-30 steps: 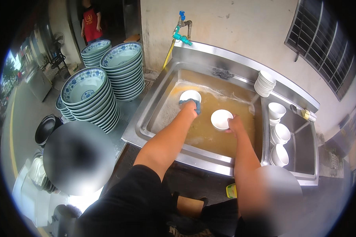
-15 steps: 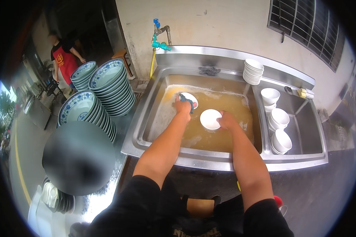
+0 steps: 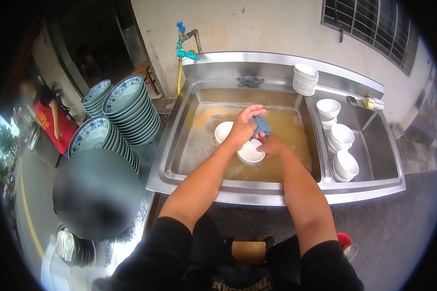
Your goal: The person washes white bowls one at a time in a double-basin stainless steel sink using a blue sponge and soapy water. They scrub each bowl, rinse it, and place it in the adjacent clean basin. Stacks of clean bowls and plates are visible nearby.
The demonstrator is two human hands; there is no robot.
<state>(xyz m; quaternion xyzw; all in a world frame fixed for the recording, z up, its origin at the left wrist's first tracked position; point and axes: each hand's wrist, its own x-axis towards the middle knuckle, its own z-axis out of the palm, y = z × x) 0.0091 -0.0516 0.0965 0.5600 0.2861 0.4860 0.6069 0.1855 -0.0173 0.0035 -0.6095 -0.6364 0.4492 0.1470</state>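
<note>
My left hand [image 3: 242, 130] is over the murky water with a blue-grey cloth [image 3: 262, 126] held in it, some of its fingers stretched out. Just below, my right hand [image 3: 273, 145] grips the rim of a white bowl [image 3: 249, 154], which tilts with its inside up at the water's surface. The two hands are close together, and the left partly covers the bowl's far side. A second white bowl [image 3: 221, 131] sits in the water beside my left wrist, partly hidden by it. All this is inside the large basin of the steel sink [image 3: 218, 195].
Stacked white bowls [image 3: 345, 164] stand in the smaller right basin; a stack of small white dishes [image 3: 305, 80] rests on the back ledge. Dark scouring wool [image 3: 250, 81] lies behind the basin. Patterned bowls [image 3: 131, 111] tower at left, near a round dark lid-like disc [image 3: 97, 194]. A red-aproned person [image 3: 54, 123] stands beyond.
My left hand has left the farther bowl and come right with the cloth, up to the bowl in my right hand. That bowl has shifted slightly left and nearer. The person moved left.
</note>
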